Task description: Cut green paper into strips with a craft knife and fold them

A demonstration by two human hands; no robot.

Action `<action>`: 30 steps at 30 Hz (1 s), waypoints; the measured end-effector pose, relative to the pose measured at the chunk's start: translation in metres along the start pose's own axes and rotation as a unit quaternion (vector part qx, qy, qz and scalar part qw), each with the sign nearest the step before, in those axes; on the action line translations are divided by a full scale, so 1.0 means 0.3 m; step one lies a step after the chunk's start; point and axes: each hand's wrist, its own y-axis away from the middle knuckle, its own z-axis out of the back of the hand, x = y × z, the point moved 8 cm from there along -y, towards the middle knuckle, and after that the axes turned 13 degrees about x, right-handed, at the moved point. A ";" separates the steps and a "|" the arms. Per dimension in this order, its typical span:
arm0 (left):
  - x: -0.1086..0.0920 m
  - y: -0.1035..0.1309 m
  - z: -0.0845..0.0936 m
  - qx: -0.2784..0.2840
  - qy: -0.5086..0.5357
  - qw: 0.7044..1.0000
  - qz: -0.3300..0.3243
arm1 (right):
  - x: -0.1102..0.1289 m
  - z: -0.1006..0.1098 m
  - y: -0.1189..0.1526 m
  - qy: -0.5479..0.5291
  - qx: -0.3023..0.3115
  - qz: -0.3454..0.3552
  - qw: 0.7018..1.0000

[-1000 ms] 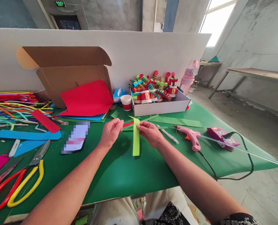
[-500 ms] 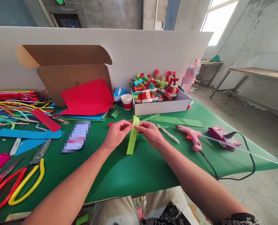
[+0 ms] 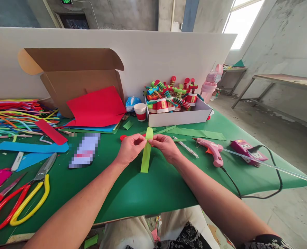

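Observation:
A light green paper strip (image 3: 146, 159) hangs nearly upright over the middle of the green table (image 3: 153, 193). My left hand (image 3: 129, 148) pinches its left edge between thumb and fingers. From the other side my right hand (image 3: 166, 146) pinches the right edge at about the same height. The strip's lower end points toward me, and its top rises a little above my fingertips. Behind my hands lies something red, mostly hidden. A white pen-like stick (image 3: 186, 148) lies just right of my right hand, near a longer darker green paper strip (image 3: 200, 133).
A pink glue gun (image 3: 211, 149) with a black cord lies at right. White box (image 3: 179, 119) with paper-cup figures stands behind, beside paper cups (image 3: 140, 112). Scissors (image 3: 40, 181), a blurred-out phone (image 3: 84, 150), blue strips (image 3: 31, 147) and red sheets (image 3: 96, 109) are at left.
Both hands keep their pinch on the green strip. Its lower end has swung very slightly, and the whole view has shifted a little.

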 end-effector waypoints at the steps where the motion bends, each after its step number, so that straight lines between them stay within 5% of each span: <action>1: 0.001 -0.001 -0.001 0.001 0.000 1.000 0.001 | -0.001 0.002 0.000 0.001 -0.003 -0.001 1.000; 30: 0.022 -0.005 -0.005 0.007 0.031 0.999 0.015 | -0.017 0.011 -0.003 0.002 -0.001 -0.006 1.000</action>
